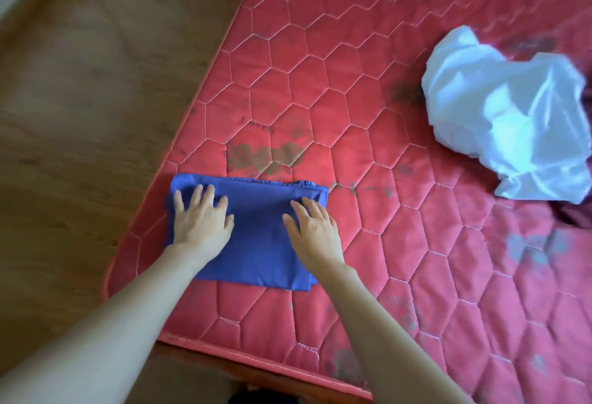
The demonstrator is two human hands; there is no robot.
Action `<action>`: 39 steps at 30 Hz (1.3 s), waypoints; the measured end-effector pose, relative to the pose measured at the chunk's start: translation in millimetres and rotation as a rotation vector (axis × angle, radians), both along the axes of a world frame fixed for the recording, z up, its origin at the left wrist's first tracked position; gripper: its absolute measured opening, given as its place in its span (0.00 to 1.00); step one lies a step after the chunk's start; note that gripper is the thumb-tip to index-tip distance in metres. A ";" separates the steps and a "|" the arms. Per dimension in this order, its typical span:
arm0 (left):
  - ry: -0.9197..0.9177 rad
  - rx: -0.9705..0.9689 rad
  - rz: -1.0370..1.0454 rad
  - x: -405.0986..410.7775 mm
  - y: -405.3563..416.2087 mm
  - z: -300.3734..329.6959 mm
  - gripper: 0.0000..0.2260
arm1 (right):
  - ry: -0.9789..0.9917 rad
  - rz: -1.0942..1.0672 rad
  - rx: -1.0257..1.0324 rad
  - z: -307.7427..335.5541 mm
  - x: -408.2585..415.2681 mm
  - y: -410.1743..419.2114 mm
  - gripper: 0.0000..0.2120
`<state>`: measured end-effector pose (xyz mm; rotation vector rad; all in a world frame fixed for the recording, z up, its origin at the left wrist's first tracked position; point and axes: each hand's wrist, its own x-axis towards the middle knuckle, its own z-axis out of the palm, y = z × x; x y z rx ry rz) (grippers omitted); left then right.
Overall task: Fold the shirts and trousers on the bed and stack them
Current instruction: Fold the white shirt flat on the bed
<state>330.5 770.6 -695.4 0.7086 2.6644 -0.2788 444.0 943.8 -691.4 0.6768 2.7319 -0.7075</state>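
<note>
A blue garment (256,237), folded into a flat rectangle, lies near the left corner of the red quilted mattress (368,115). My left hand (200,218) lies flat on its left part, fingers spread and straight. My right hand (312,227) presses flat on its right part, fingers straight. A crumpled white garment (506,115) sits unfolded at the right side of the bed. A dark maroon cloth (573,214) peeks out from under the white one at the right edge.
The mattress edge (224,349) runs close below the folded garment. Brown wooden floor (80,115) lies to the left of the bed. Open mattress surface stretches between the blue and white garments.
</note>
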 end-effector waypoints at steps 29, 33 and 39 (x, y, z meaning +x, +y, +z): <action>0.258 0.344 -0.464 163.7 458.5 21.2 0.37 | 0.069 -0.135 0.450 10.5 208.4 452.9 0.37; 0.399 0.239 -0.476 140.8 495.1 2.0 0.36 | 0.051 -0.002 0.561 -7.2 195.6 498.6 0.37; 0.464 0.367 -0.502 105.9 495.0 -14.2 0.11 | 0.337 0.070 0.632 -26.3 193.5 530.1 0.11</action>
